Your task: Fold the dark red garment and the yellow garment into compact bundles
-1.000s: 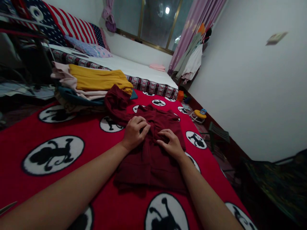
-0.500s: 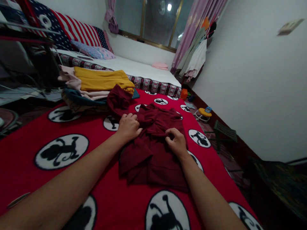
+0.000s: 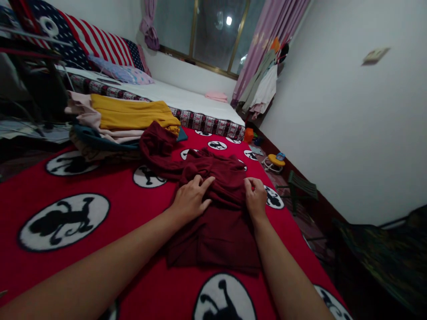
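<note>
A maroon long-sleeved top (image 3: 216, 235) lies partly folded and rumpled on the red blanket (image 3: 133, 226), with one sleeve (image 3: 160, 153) stretched to the far left. My left hand (image 3: 191, 198) rests on the left side of the bunched cloth, its thumb and forefinger spread apart. At the right edge of the same top, my right hand (image 3: 256, 198) is closed, fingertips pinching the fabric. Below both hands the lower part of the top is spread fairly flat.
A pile of folded clothes, a yellow garment (image 3: 130, 113) uppermost, sits at the back left beside the sleeve. Behind it stands a bed with a white sheet (image 3: 180, 95). A yellow-topped stool (image 3: 276, 160) and a dark folding stool (image 3: 302, 184) stand on the right.
My left hand has moved right and nearer, from the sleeve's base onto the body. My right hand has shifted out to the top's right edge. The bunched middle is drawn nearer.
</note>
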`<state>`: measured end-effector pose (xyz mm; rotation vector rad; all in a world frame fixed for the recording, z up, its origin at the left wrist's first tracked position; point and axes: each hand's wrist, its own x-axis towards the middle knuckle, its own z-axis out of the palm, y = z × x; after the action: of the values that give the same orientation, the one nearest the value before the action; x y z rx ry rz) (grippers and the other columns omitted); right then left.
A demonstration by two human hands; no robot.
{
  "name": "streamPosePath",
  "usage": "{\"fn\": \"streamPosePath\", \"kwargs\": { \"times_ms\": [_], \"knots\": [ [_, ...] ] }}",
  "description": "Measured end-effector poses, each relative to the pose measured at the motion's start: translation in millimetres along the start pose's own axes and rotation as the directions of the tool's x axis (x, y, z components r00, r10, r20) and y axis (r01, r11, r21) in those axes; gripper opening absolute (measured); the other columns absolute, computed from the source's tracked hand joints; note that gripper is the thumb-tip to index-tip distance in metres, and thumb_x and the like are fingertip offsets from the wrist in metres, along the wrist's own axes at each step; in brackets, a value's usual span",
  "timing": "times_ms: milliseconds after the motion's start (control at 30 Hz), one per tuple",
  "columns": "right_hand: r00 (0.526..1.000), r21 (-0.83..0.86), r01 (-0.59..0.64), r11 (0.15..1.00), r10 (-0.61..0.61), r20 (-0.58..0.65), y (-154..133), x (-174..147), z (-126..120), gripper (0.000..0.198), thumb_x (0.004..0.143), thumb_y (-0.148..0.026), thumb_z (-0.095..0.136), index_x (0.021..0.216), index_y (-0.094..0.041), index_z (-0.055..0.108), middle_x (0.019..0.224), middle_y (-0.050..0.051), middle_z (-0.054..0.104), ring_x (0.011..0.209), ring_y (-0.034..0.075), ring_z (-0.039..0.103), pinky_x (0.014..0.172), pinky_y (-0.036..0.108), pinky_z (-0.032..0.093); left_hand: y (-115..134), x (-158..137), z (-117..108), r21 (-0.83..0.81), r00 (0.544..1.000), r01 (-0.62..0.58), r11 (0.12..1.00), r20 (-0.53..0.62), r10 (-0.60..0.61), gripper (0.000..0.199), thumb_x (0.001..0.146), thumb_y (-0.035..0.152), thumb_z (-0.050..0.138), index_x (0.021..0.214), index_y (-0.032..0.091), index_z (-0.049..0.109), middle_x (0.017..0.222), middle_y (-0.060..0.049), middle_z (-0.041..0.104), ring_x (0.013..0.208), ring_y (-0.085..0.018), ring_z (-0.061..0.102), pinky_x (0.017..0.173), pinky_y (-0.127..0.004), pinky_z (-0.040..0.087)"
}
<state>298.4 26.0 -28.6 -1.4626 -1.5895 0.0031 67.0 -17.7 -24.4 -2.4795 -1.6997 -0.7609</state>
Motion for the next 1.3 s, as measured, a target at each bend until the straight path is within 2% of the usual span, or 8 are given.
{"fn": "streamPosePath", "kwargs": {
  "times_ms": [133, 233, 533, 733, 933, 1133, 1233, 1300],
  "knots": [
    [0.970, -0.296, -0.168, 0.940, 0.212, 0.121, 20.0, 7.9, -16.0, 0.039, 0.083, -0.045, 0.055, 0.104, -0.014, 0.065, 0.100, 0.013, 0.067, 0.084, 0.024, 0.063, 0.077, 0.036, 0.046, -4.3, 1.8, 3.5, 0.003, 0.999, -0.010, 1.000, 0.052, 0.009, 0.046, 0.083, 0.036, 0.062, 0.127, 0.024, 0.057, 0.103, -0.007, 0.061, 0.095, -0.026, 0.063, 0.076, -0.033, 0.052],
    [0.938, -0.416, -0.164, 0.894, 0.272, 0.215, 22.5, 5.7, -20.6, 0.043, 0.082, -0.052, 0.058, 0.106, -0.017, 0.066, 0.097, 0.011, 0.070, 0.088, 0.025, 0.065, 0.075, 0.035, 0.046, -5.3, 2.8, 5.1, -0.026, 0.998, -0.027, 0.999, 0.055, 0.028, 0.043, 0.083, 0.034, 0.061, 0.125, 0.022, 0.060, 0.102, -0.008, 0.062, 0.094, -0.026, 0.063, 0.077, -0.034, 0.052],
    [0.970, -0.427, -0.031, 0.904, 0.130, 0.204, 15.0, -2.7, -7.8, 0.021, 0.082, -0.036, 0.060, 0.096, -0.022, 0.069, 0.091, 0.007, 0.071, 0.086, 0.024, 0.065, 0.071, 0.033, 0.046, -5.4, 3.2, 4.2, -0.079, 0.998, -0.040, 0.996, 0.051, 0.044, 0.039, 0.084, 0.028, 0.060, 0.123, 0.023, 0.062, 0.101, -0.006, 0.065, 0.094, -0.022, 0.064, 0.079, -0.029, 0.051],
    [0.963, -0.395, -0.003, 0.919, 0.109, 0.246, 4.7, -5.8, -4.9, 0.051, 0.079, -0.043, 0.066, 0.123, -0.019, 0.057, 0.113, 0.013, 0.066, 0.100, 0.028, 0.062, 0.075, 0.036, 0.047, -4.3, 4.4, 4.4, -0.100, 0.997, -0.050, 0.994, 0.056, 0.056, 0.039, 0.083, 0.024, 0.060, 0.121, 0.023, 0.063, 0.103, -0.006, 0.067, 0.097, -0.024, 0.064, 0.080, -0.031, 0.051],
    [0.951, -0.440, 0.101, 0.892, 0.042, 0.305, -5.5, -6.6, -1.9, 0.027, 0.084, -0.022, 0.057, 0.110, -0.023, 0.065, 0.104, 0.009, 0.068, 0.094, 0.026, 0.064, 0.075, 0.035, 0.047, -4.2, 5.9, 7.8, -0.110, 0.996, -0.062, 0.992, 0.053, 0.068, 0.038, 0.082, 0.021, 0.059, 0.120, 0.023, 0.063, 0.100, -0.005, 0.068, 0.094, -0.022, 0.065, 0.079, -0.030, 0.051],
    [0.963, -0.396, 0.161, 0.904, -0.056, 0.264, -4.5, -7.5, -1.1, 0.035, 0.083, -0.019, 0.056, 0.117, -0.020, 0.063, 0.109, 0.011, 0.065, 0.100, 0.027, 0.060, 0.084, 0.036, 0.047, -3.3, 6.2, 5.5, -0.122, 0.996, -0.078, 0.989, 0.036, 0.083, 0.041, 0.082, 0.021, 0.060, 0.123, 0.023, 0.061, 0.102, -0.005, 0.068, 0.095, -0.022, 0.065, 0.078, -0.029, 0.051],
    [0.925, -0.328, 0.252, 0.910, -0.127, 0.359, -4.5, -5.6, -4.8, 0.051, 0.082, -0.027, 0.062, 0.132, -0.019, 0.055, 0.120, 0.011, 0.063, 0.109, 0.027, 0.057, 0.093, 0.037, 0.044, -2.0, 6.1, 4.2, -0.137, 0.995, -0.093, 0.986, 0.010, 0.095, 0.050, 0.082, 0.020, 0.061, 0.131, 0.023, 0.055, 0.108, -0.005, 0.067, 0.101, -0.023, 0.063, 0.082, -0.030, 0.051],
    [0.879, -0.323, 0.270, 0.907, -0.096, 0.466, -7.1, -2.1, -8.9, 0.054, 0.083, -0.032, 0.063, 0.134, -0.020, 0.053, 0.121, 0.010, 0.064, 0.108, 0.026, 0.058, 0.093, 0.036, 0.044, -1.4, 6.2, 4.3, -0.148, 0.994, -0.106, 0.983, 0.004, 0.108, 0.054, 0.082, 0.019, 0.062, 0.135, 0.023, 0.053, 0.111, -0.005, 0.067, 0.103, -0.023, 0.062, 0.085, -0.031, 0.051]
  ]
}}
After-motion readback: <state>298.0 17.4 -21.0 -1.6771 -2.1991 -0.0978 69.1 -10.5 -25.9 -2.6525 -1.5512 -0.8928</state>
